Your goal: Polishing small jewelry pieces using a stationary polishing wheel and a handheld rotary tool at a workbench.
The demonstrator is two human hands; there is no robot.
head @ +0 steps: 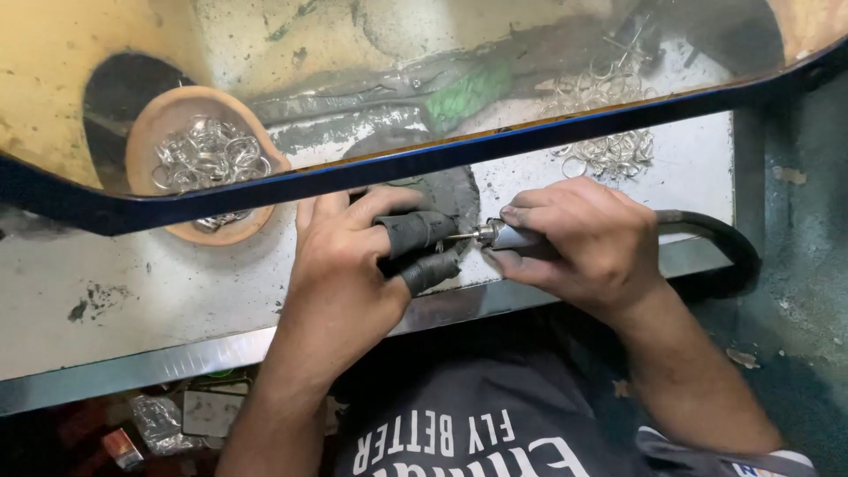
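My left hand (358, 252) has dark rubber guards on the thumb and forefinger, which pinch something small at the tool's tip; what it is cannot be made out. My right hand (579, 234) grips a slim rotary handpiece (508, 237), its thin bit pointing left into the pinch of my left fingers. A black flexible hose (720, 238) runs from the handpiece off to the right. Both hands rest over the front of a grey metal bench (132, 291), just under a tilted clear shield with a blue rim (548, 132).
A clay bowl (150, 132) full of silver rings sits at the left behind the shield. A loose pile of silver rings (609, 150) lies at the back right. Pliers with green handles (468, 88) lie behind the shield. Below the bench edge sits clutter (168, 420).
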